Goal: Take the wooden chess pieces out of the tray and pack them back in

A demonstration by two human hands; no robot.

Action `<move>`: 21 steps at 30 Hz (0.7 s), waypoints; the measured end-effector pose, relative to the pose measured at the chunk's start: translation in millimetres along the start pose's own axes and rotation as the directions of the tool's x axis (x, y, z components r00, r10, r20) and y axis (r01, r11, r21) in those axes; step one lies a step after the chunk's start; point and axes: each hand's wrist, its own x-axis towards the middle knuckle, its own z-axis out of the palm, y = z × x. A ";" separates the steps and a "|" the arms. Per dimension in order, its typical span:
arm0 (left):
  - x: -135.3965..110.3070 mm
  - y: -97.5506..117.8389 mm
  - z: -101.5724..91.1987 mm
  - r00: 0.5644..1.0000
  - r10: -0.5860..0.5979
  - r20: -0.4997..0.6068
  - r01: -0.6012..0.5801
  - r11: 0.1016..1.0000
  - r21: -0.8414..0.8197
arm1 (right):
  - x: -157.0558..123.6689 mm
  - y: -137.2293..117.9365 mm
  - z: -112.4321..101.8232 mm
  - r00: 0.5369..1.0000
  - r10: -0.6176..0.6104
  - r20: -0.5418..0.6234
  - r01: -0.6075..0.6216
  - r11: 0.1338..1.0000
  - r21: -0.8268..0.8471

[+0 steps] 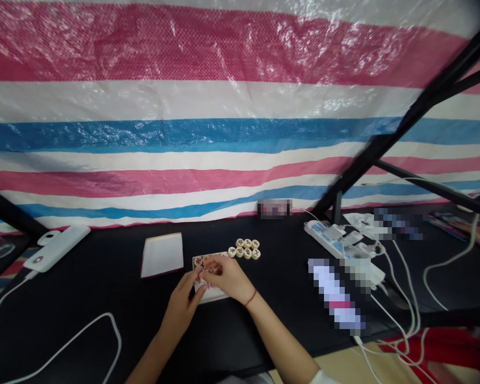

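A small open box (213, 294) sits on the black table, with round Chinese chess pieces (199, 261) in its far part. My left hand (187, 292) is over the box's left side, thumb and fingers closed in a pinch. From the right, my right hand (229, 276) reaches over the box and meets the left at the fingertips. A pale, round-edged Chinese chess piece (202, 279) shows between the two hands, mostly covered by fingers. Beyond my right hand, several more Chinese chess pieces (247, 252) stand in two short rows, marked side up.
A white box lid (162, 256) lies left of the box. At the far left is a white device (58, 248) with a cable. A power strip (332, 242) with plugs and trailing cables, plus a blurred phone (336, 296), occupies the right. Striped sheeting (184, 133) hangs behind.
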 end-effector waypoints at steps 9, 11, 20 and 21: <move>6.3 10.0 -9.6 0.998 -0.006 -0.062 0.008 0.999 0.032 | -5.2 11.1 -2.0 0.999 0.014 -0.029 -0.012 0.996 0.085; 6.8 7.5 -13.7 0.999 0.004 -0.051 0.000 0.997 0.073 | -5.1 17.6 -5.9 0.997 0.015 -0.069 -0.007 0.994 0.105; 15.0 3.6 -13.5 0.979 0.161 0.124 -0.197 0.906 0.374 | -12.7 32.9 -16.9 0.996 0.042 -0.078 -0.021 0.968 0.250; 16.2 5.5 -12.9 0.973 0.184 0.139 -0.226 0.888 0.401 | -13.6 33.1 -17.0 0.996 0.045 -0.075 -0.024 0.965 0.260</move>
